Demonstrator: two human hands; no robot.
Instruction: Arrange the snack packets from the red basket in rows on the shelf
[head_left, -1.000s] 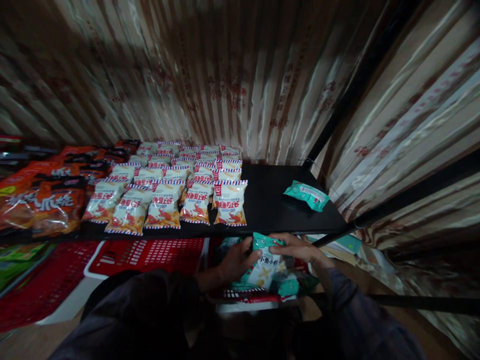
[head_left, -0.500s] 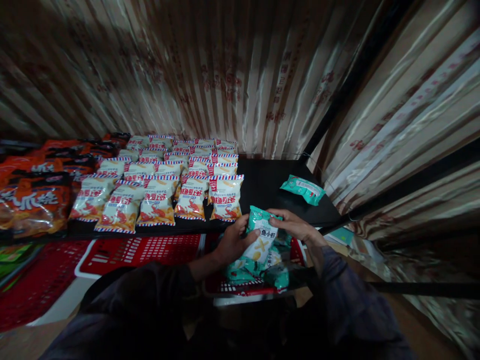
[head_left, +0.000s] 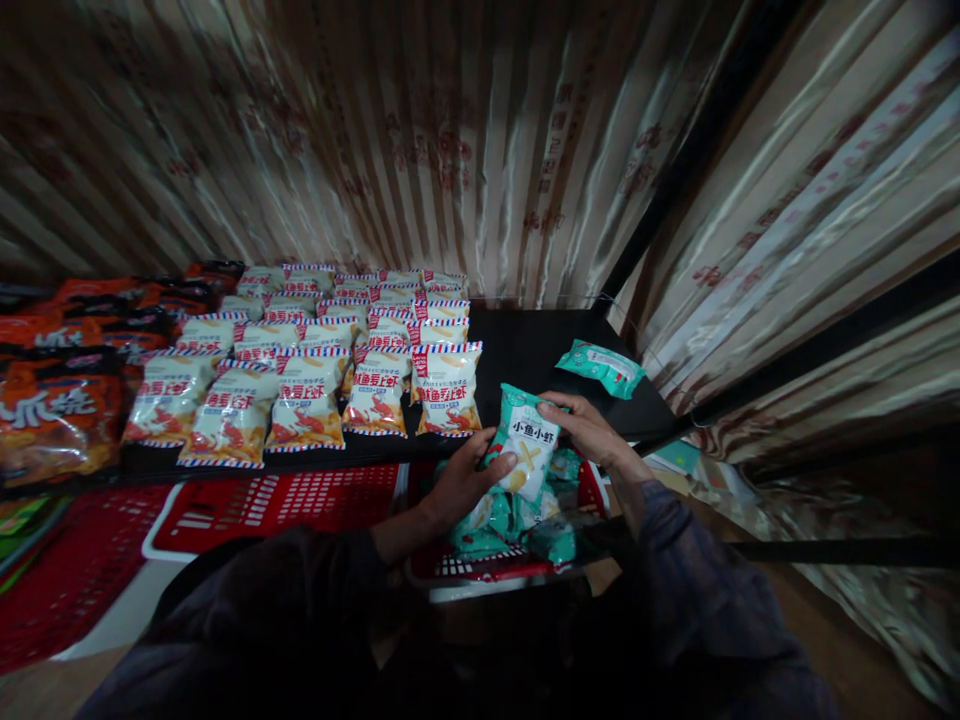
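Between my two hands is a teal and white snack bag (head_left: 529, 445), its printed front turned up toward me. My left hand (head_left: 463, 485) grips its lower left side, thumb across the front. At its upper right edge, my right hand (head_left: 592, 430) pinches the bag with thumb and fingers. Below it, a red basket (head_left: 487, 572) holds several more teal snack bags (head_left: 480, 535), partly hidden by my hands and the held bag. Another teal bag (head_left: 601, 368) lies on its side on the black shelf (head_left: 517, 345).
Rows of white and orange snack bags (head_left: 307, 400) stand on the shelf left of my hands. Farther left are orange and black bags (head_left: 56, 410). A second red basket (head_left: 277, 505) sits under the shelf edge. Striped curtains (head_left: 450, 150) and a dark post (head_left: 660, 210) border the shelf.
Both hands have lifted the snack bag slightly, up from the basket toward the shelf. More of its printed front shows now. The view has shifted a little to the right.
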